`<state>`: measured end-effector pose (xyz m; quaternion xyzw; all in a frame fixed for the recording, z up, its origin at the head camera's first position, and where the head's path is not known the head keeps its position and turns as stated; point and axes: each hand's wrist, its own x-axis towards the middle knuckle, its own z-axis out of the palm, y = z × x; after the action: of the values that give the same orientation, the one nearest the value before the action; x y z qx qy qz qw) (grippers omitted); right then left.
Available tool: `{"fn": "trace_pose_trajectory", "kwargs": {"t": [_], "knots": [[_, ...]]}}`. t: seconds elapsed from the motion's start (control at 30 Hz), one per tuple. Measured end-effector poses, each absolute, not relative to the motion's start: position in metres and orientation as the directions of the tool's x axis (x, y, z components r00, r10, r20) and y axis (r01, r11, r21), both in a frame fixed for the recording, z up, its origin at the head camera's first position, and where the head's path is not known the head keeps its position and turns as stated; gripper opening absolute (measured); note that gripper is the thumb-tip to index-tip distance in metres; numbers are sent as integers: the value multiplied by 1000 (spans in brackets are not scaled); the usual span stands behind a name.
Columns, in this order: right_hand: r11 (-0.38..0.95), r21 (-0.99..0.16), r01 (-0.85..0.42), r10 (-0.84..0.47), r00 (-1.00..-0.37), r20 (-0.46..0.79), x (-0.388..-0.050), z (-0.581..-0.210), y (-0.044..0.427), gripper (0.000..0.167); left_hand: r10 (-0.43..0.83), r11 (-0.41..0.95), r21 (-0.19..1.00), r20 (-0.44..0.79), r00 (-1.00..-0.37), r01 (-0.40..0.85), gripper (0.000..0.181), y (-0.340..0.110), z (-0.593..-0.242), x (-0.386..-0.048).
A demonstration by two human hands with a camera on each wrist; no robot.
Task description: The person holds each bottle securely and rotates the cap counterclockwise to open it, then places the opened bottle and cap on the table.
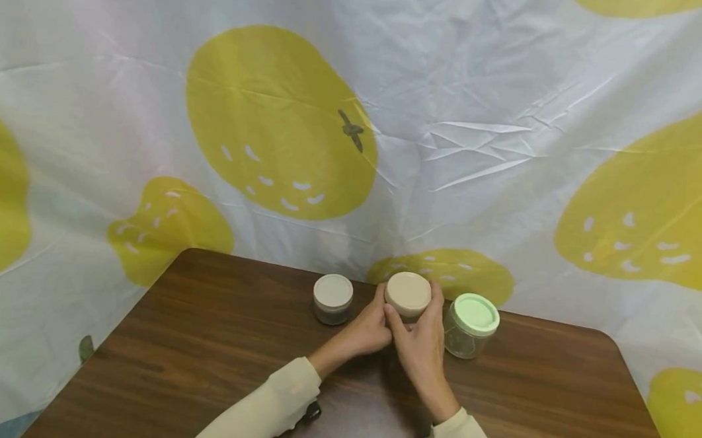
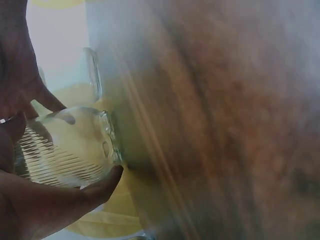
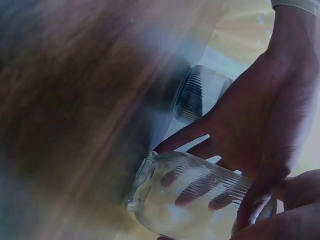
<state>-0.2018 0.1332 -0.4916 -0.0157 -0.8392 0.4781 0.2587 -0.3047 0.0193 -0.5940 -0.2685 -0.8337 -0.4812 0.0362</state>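
Observation:
A glass jar with a cream lid point(image 1: 408, 292) stands near the table's back edge between my two hands. My left hand point(image 1: 370, 327) grips it from the left, and my right hand point(image 1: 421, 338) holds the right side with the thumb at the front near the lid. In the left wrist view, the clear ribbed glass point(image 2: 65, 160) shows between the fingers. Fingers are visible through the jar's glass wall point(image 3: 185, 200) in the right wrist view. Close by on the left is a jar with a whitish lid point(image 1: 332, 292); on the right is one with a pale green lid point(image 1: 476, 313).
The brown wooden table point(image 1: 201, 343) has rounded back corners. Behind it hangs a white cloth point(image 1: 475, 120) printed with large yellow fruit, reaching close to the table's back edge.

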Motion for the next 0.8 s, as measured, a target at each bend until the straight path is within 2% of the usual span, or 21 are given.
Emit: {"fn": "trace_pose_trajectory", "kwargs": {"t": [0.1, 0.23, 0.33, 0.47, 0.6, 0.8], "knots": [[536, -811, -234, 270, -863, 428, -197, -486, 133, 98, 423, 377, 768, 355, -834, 518, 87, 15, -572, -291], [481, -841, -247, 300, -855, 423, -186, -474, 133, 97, 424, 352, 773, 371, -826, 528, 85, 9, -519, -258], [423, -864, -273, 314, -850, 422, -177, -466, 132, 96, 405, 384, 760, 372, -835, 524, 84, 6, -487, -234], [391, -868, -307, 313, -843, 439, -165, -458, 131, 97, 379, 441, 686, 442, -813, 579, 85, 3, -477, -221], [381, -861, -337, 304, -834, 461, -152, -453, 130, 96, 377, 427, 630, 528, -761, 649, 87, -3, -476, -212], [350, -881, -317, 302, -852, 427, -134, -449, 128, 94, 410, 442, 529, 599, -687, 725, 89, -11, -473, -199]]}}
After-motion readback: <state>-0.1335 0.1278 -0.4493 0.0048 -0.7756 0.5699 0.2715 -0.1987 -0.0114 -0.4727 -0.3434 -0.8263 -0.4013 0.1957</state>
